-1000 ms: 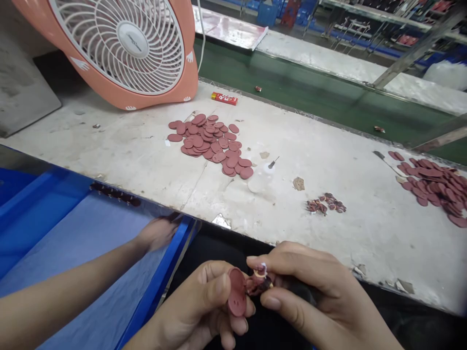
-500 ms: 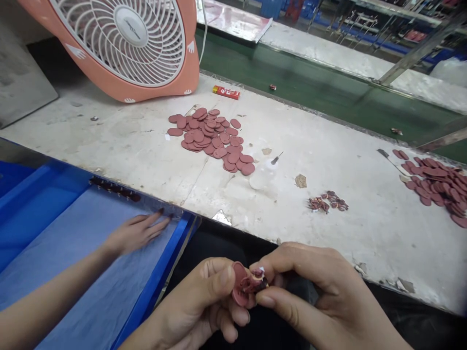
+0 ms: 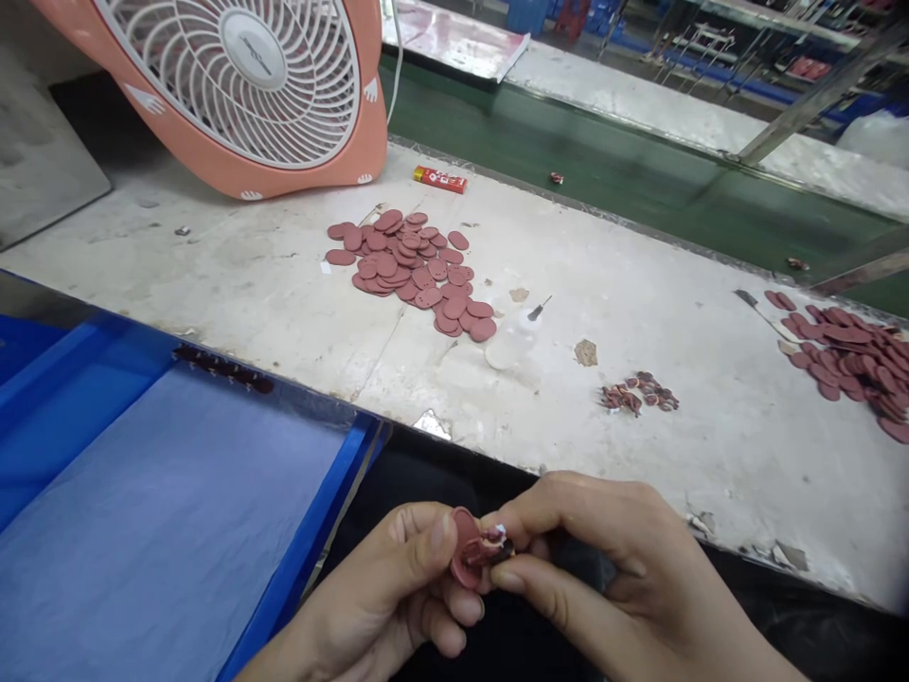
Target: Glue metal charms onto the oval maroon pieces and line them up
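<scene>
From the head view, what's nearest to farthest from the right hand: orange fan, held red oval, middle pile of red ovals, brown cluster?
From the right hand:
1. Held red oval, in the left hand, beside the right.
2. Brown cluster, on the table beyond.
3. Middle pile of red ovals, farther back and left.
4. Orange fan, upper left.

Co-worker's arm gone; belt pieces (image 3: 557, 178) farther right

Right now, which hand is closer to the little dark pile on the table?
Right. The right hand is this side of the dark pile; the left hand is farther away, to its left.
</scene>
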`<state>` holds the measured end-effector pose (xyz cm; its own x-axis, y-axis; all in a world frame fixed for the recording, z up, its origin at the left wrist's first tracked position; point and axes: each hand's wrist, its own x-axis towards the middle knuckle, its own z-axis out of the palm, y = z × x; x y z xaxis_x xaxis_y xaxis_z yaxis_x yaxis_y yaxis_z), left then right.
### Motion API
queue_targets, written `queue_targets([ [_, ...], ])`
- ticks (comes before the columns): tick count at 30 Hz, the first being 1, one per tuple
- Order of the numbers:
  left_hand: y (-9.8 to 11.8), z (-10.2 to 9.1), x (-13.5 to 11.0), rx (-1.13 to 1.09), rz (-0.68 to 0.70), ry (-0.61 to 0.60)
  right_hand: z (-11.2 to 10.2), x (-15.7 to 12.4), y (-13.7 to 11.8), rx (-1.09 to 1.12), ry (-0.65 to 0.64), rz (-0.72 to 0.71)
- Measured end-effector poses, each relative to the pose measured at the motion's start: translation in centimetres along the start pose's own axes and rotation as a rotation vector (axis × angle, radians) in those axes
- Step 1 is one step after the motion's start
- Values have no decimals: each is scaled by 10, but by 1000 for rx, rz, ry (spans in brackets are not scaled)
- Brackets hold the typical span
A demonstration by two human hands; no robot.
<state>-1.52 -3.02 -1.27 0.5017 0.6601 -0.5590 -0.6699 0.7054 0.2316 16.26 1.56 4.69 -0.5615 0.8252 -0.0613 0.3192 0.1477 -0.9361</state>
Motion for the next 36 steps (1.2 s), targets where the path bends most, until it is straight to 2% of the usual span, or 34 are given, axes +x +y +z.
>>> queue_targets([
  [13,-1,-2,-1,6,5,38,-2,2,0,-34,-60,7],
  [25,0,1,-1,8,27,67,0,6,-2,-127,-40,-89],
  [31,1,7,-3,3,28,138,-2,7,0,-146,-46,-131],
  [36,-3,0,-1,-1,34,100,-1,5,2,-175,-51,-152],
])
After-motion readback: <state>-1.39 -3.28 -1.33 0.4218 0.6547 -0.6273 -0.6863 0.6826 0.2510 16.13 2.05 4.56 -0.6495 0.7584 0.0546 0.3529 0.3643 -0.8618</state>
